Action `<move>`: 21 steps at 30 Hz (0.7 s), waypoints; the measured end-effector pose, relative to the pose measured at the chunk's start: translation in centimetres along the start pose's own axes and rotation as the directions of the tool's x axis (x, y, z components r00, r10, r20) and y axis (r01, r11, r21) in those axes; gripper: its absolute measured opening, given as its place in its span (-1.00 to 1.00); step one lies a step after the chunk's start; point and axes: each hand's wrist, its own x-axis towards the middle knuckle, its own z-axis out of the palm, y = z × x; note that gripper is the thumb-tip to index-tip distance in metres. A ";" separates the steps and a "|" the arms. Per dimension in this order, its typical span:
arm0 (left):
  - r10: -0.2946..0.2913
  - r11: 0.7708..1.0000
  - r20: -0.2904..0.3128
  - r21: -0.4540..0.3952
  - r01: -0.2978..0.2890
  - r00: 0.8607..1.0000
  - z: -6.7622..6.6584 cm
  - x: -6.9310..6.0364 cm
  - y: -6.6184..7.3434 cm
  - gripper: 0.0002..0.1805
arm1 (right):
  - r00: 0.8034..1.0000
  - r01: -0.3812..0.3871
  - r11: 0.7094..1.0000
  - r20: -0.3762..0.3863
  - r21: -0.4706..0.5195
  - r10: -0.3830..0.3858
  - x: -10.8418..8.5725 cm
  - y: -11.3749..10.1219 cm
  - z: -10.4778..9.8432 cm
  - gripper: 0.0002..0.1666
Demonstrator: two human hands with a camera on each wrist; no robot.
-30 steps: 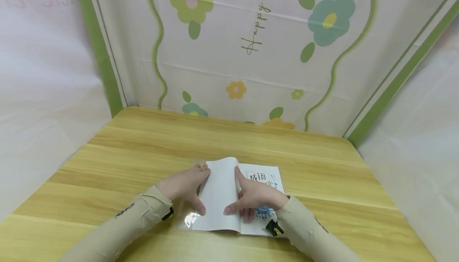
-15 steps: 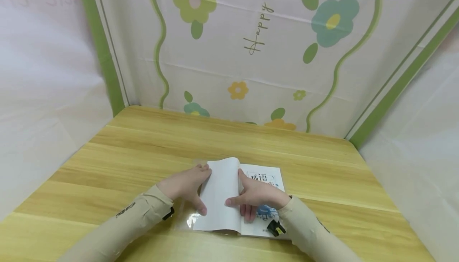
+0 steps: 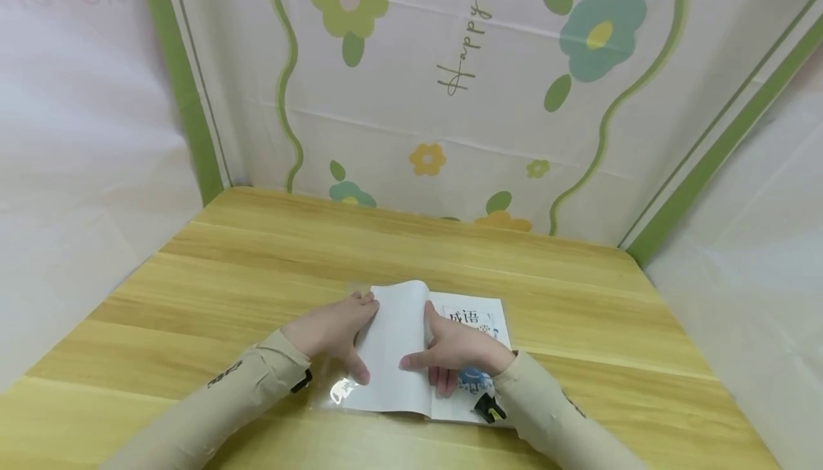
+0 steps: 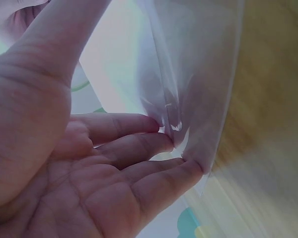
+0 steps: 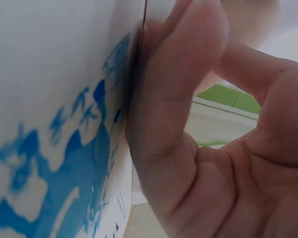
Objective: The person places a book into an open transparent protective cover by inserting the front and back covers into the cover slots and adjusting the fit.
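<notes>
An open book lies on the table, with a white cover leaf [image 3: 393, 348] turned left and bulging up at the fold. Its right page [image 3: 472, 306] bears dark Chinese characters and a blue print. Clear plastic film [image 4: 198, 74] runs along the leaf's left side. My left hand [image 3: 334, 331] is spread at that side, fingers nearly straight and fingertips touching the film. My right hand [image 3: 459, 348] straddles the fold, its thumb on the white leaf and bent fingers [image 5: 164, 114] against the printed page. It seems to pinch the leaf near the fold; the contact is partly hidden.
A wooden table [image 3: 257, 256] carries the book near its front edge. White cloth [image 3: 386, 113] with flowers and lettering hangs behind, and pale cloth walls [image 3: 83, 156] stand at both sides. Small black clips [image 3: 491, 407] sit at the sleeve cuffs.
My right thumb has shifted slightly up the white leaf. The left hand and the book stay nearly where they were; the whole view has moved a little.
</notes>
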 end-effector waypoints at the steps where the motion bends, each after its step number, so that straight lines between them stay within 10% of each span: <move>1: 0.002 1.000 0.000 -0.004 -0.002 1.000 0.0 -0.1 0.0 0.30 | 1.000 0.002 1.000 0.001 -0.005 -0.002 0.0 0.0 0.0 0.47; 21: -0.021 1.000 0.006 -0.015 0.021 1.000 0.3 0.3 -0.5 0.33 | 1.000 -0.003 1.000 0.000 -0.030 0.003 1.3 0.0 -1.3 0.32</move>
